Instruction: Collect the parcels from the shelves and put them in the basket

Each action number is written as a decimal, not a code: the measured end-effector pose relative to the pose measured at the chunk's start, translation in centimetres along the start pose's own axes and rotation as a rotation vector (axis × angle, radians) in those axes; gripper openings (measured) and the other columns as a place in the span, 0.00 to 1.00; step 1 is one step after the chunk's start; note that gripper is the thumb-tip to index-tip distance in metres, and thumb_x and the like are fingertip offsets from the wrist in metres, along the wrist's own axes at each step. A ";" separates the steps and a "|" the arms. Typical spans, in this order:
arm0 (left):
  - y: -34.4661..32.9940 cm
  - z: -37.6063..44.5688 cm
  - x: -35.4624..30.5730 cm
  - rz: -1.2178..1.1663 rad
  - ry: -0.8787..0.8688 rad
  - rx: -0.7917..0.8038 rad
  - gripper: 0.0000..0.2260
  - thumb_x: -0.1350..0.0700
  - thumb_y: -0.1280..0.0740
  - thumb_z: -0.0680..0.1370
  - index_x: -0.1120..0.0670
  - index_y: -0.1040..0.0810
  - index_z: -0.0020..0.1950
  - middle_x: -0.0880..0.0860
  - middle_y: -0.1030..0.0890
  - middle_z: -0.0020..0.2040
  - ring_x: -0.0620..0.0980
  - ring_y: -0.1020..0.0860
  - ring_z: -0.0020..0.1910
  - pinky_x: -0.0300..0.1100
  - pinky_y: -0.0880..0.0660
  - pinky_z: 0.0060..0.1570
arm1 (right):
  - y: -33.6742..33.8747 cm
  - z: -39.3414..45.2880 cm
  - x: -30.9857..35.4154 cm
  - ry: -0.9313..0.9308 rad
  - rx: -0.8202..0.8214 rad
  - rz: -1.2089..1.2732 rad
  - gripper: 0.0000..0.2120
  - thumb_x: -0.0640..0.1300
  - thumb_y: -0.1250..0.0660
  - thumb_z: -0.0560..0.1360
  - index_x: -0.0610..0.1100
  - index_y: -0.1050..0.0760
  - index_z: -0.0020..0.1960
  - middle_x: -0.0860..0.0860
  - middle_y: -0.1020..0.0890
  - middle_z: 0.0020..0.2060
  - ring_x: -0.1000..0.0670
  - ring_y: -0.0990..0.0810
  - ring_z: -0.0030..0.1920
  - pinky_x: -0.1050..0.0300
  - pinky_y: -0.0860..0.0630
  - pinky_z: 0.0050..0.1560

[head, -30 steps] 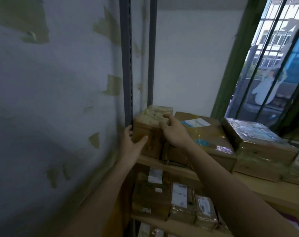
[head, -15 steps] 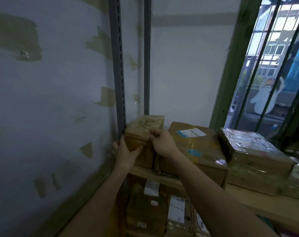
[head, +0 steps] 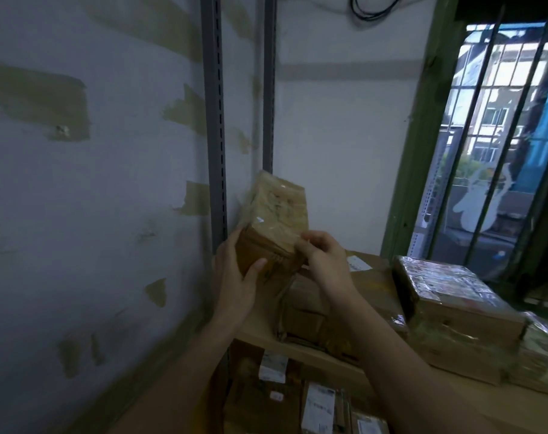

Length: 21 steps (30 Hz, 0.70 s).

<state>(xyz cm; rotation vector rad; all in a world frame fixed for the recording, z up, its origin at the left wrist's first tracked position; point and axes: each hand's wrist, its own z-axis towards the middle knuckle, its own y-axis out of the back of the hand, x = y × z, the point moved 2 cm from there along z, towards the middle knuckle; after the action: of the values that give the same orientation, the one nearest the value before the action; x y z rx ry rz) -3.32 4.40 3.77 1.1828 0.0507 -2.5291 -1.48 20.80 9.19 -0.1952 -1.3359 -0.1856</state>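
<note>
My left hand (head: 235,285) and right hand (head: 324,264) each close a grip round the small taped parcel (head: 274,227), fingers curled on its sides. A moment ago it sat on the shelf (head: 260,335); now it tilts up, lifted clear, ready for a basket I cannot see.

A parcel storeroom, by the look of it: taped cardboard parcels (head: 448,296) with shipping labels crowd wooden shelves (head: 313,352) on slotted metal uprights (head: 214,120), beside a patched wall (head: 94,183) and barred window (head: 498,126).
</note>
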 end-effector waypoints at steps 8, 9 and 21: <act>-1.8 -0.8 -3.8 0.451 -0.488 -0.016 0.25 0.43 0.37 0.78 0.42 0.36 0.74 0.51 0.32 0.73 0.57 0.33 0.71 0.60 0.35 0.68 | 3.5 -1.8 -0.5 -0.168 0.012 0.375 0.09 0.45 0.37 0.82 0.42 0.22 0.58 0.43 0.16 0.52 0.46 0.16 0.51 0.54 0.19 0.44; -1.7 -0.9 -4.1 0.449 -0.494 0.007 0.26 0.43 0.37 0.78 0.42 0.37 0.75 0.50 0.32 0.74 0.56 0.33 0.71 0.60 0.36 0.68 | 4.0 -2.0 -0.6 -0.183 0.019 0.408 0.08 0.44 0.37 0.82 0.42 0.22 0.57 0.43 0.16 0.52 0.45 0.16 0.52 0.53 0.19 0.43; 0.3 -0.9 -6.4 -0.507 0.441 0.473 0.25 0.28 0.39 0.73 0.30 0.33 0.69 0.43 0.28 0.71 0.50 0.31 0.72 0.65 0.34 0.70 | 9.5 -3.0 -2.6 -0.256 0.088 0.618 0.13 0.38 0.42 0.83 0.40 0.23 0.64 0.41 0.18 0.58 0.43 0.16 0.55 0.53 0.17 0.41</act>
<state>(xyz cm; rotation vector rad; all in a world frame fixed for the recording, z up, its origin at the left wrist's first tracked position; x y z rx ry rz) 1.22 6.22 8.05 2.1368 -0.1717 -2.7203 3.05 29.30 5.69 -0.5588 -1.4705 0.4314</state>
